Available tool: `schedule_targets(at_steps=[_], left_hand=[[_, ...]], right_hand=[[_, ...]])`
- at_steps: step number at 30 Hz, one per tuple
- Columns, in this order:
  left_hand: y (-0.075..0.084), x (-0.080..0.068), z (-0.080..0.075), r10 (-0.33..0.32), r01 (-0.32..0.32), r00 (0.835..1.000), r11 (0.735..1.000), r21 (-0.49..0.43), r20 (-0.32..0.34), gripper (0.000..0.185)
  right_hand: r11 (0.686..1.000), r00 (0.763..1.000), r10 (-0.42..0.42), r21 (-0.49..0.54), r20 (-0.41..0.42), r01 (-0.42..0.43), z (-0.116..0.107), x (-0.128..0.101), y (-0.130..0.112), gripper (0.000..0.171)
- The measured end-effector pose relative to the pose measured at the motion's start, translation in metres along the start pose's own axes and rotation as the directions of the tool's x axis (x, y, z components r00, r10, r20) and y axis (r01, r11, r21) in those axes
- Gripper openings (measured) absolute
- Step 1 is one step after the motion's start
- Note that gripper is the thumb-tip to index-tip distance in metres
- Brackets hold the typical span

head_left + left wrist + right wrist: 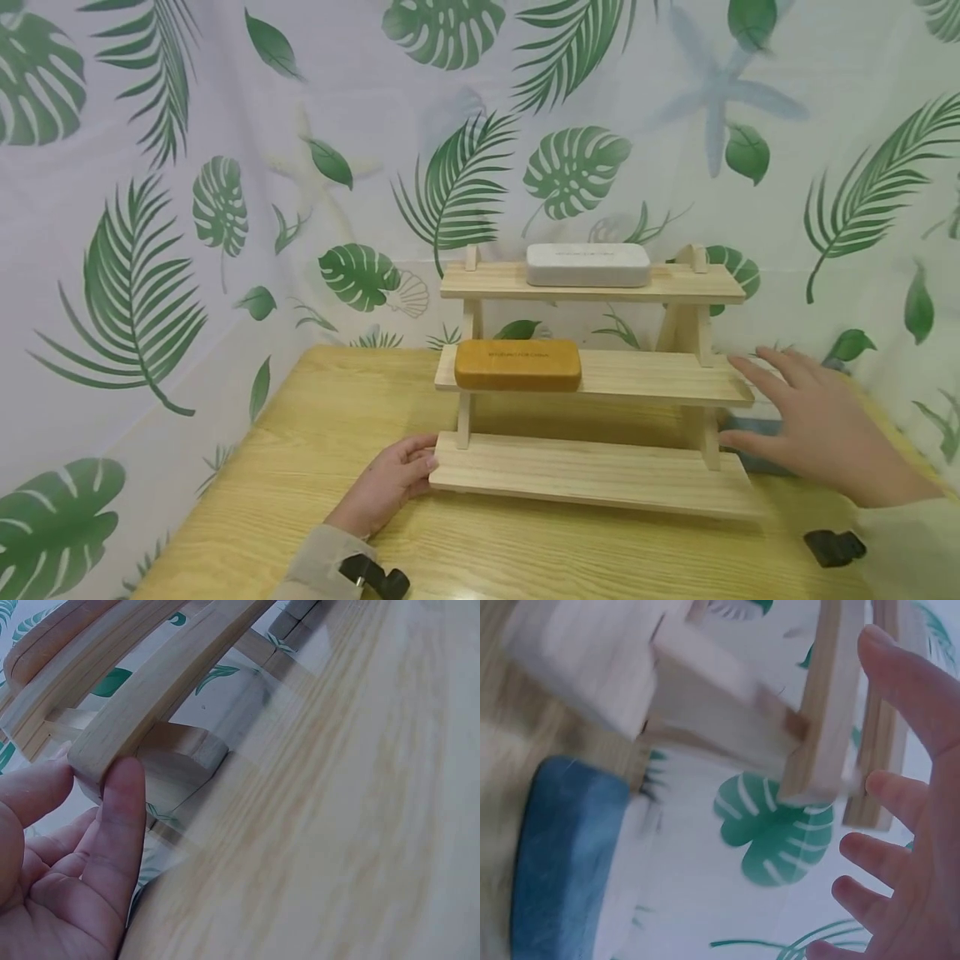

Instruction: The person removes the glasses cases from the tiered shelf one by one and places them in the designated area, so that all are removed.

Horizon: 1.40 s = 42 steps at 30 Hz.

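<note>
A three-tier wooden rack point(600, 475) stands on the wooden table point(315, 433). A white case point(587, 264) lies on its top shelf and an orange-brown case point(517, 364) on the middle shelf. My left hand point(393, 483) rests on the table, fingertips touching the left end of the bottom shelf point(112, 739). My right hand point(806, 425) hovers open beside the rack's right end point(821, 712), fingers spread. A blue case point(750, 446) lies on the table under that hand, seen as a blue case point(562, 862) in the right wrist view.
A leaf-printed curtain point(225, 167) closes off the back and both sides of the table. Bare table top lies in front of the rack. The bottom shelf holds nothing.
</note>
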<state>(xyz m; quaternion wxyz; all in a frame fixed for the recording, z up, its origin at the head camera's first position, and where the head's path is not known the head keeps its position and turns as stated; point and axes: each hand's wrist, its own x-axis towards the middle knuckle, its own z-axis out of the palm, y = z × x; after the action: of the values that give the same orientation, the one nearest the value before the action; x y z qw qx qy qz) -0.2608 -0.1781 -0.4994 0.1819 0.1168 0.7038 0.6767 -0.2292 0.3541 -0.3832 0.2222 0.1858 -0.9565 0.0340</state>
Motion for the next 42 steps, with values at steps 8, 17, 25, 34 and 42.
schedule_targets(at_steps=[8,17,25,34,42], left_hand=[[-0.003,-0.001,-0.004,0.016,-0.016,1.000,1.000,0.000,0.018,0.063],[-0.001,-0.001,-0.002,0.031,-0.031,0.999,0.999,0.012,0.016,0.064],[-0.003,0.000,0.000,0.034,-0.034,0.999,0.999,-0.007,0.020,0.063],[-0.002,-0.001,0.001,0.029,-0.028,0.999,0.999,-0.034,0.034,0.063],[-0.002,0.001,0.000,0.037,-0.036,0.999,0.999,-0.039,0.026,0.062]], right_hand=[[0.997,0.998,-0.056,0.044,0.005,0.056,-0.009,0.015,-0.035,0.103],[0.988,0.993,-0.116,0.100,-0.012,0.117,-0.011,0.033,-0.071,0.100],[0.981,0.990,-0.141,0.131,-0.015,0.141,-0.006,0.044,-0.092,0.100],[0.970,0.987,-0.163,0.180,-0.008,0.161,-0.001,0.055,-0.112,0.102],[0.960,0.980,-0.201,0.199,-0.001,0.197,0.000,0.070,-0.129,0.102]])
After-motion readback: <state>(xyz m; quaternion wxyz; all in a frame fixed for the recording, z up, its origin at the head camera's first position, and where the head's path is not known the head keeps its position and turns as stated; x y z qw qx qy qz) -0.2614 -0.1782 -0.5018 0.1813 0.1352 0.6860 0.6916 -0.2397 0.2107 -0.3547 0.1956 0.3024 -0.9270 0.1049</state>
